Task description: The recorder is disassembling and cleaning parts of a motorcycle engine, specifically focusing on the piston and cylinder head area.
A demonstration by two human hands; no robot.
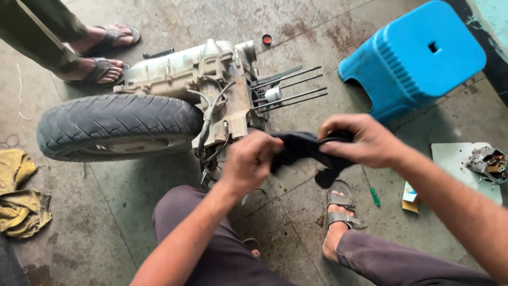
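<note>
Both hands, left [248, 161] and right [365, 140], have their fingers clenched on a black rag [307, 148] beside the engine [211, 90].

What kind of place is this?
Probably a scooter repair workshop. A stripped engine unit with its tyre lies on the oil-stained concrete floor, and both hands hold a black rag.

small orange-white carton [409, 197] on floor
</note>
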